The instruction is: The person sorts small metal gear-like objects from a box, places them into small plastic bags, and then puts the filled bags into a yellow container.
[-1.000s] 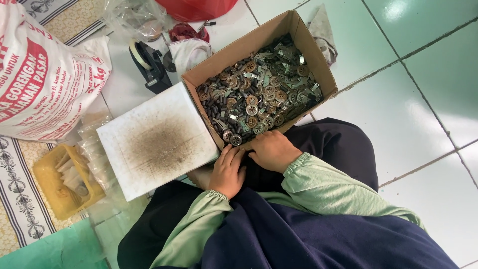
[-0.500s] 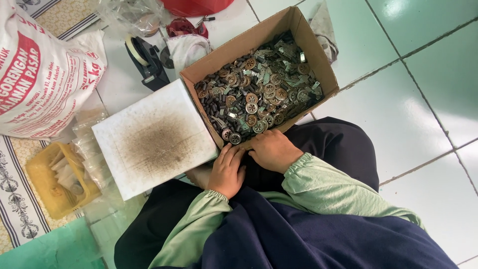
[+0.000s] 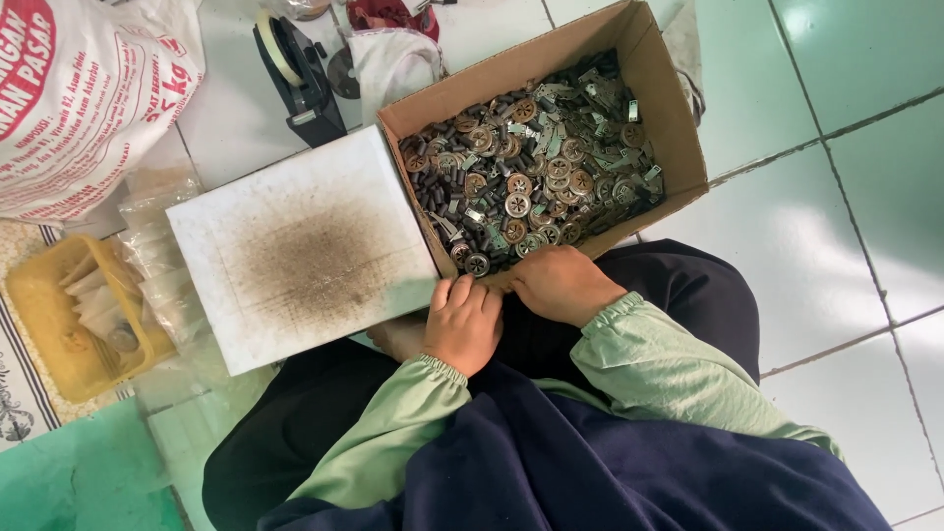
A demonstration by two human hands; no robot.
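Down low: left hand (image 3: 464, 324) and right hand (image 3: 559, 285) touching at near edge of cardboard box (image 3: 678, 128); fingers curled together, grasp hidden. Small metal parts (image 3: 536, 167) fill box. White board (image 3: 305, 246) just left of box.

We note an open brown cardboard box (image 3: 669, 108) on the tiled floor, upper centre, rectangular, flaps out, filled with small grey and silvery metal parts. At the upper left lies a bulging white sack (image 3: 88, 108) with red and dark printing on its face. Between sack and box sit thin clear plastic bags (image 3: 162, 261), crumpled and stacked. We find no signs or screens in view.
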